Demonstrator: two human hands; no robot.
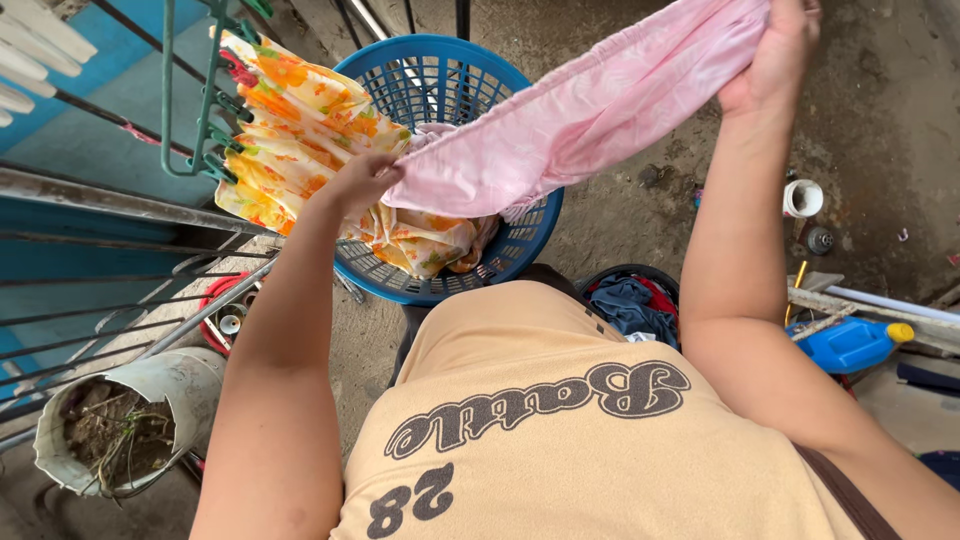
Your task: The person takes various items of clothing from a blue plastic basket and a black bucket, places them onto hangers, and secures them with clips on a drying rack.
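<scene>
Both hands were up and well apart, and a pink cloth [590,110] was stretched between them. The left hand [362,180] was closed on the cloth's lower end, fingers curled over the gathered edge; the right hand [775,55] was clamped on the upper end, near the top of the view, so the cloth ran in a slant from low at the left hand to high at the right.

Directly beneath the cloth, below and between the two hands, stood a blue plastic laundry basket [520,240] with a latticed wall. The pink cloth's lower end hung over its rim. Inside the basket, just under the left hand, lay more fabric, and an orange-and-yellow floral cloth [300,120] rose out of it, touching the left hand's wrist side and reaching up beside a green wire hanger rack with clips [205,120] to the outside of the left hand.

Below the right forearm sat a dark bucket [640,275] with blue and red clothes bunched in it, just beside the basket. Farther out past the right elbow lay a blue jug with a yellow cap [850,342] on the concrete floor [880,110], and beyond it a short white pipe piece [803,197].

Under the left arm, well apart from the hand, a grey pot of soil and dry roots [125,425] stood tilted against a metal railing [120,300].
</scene>
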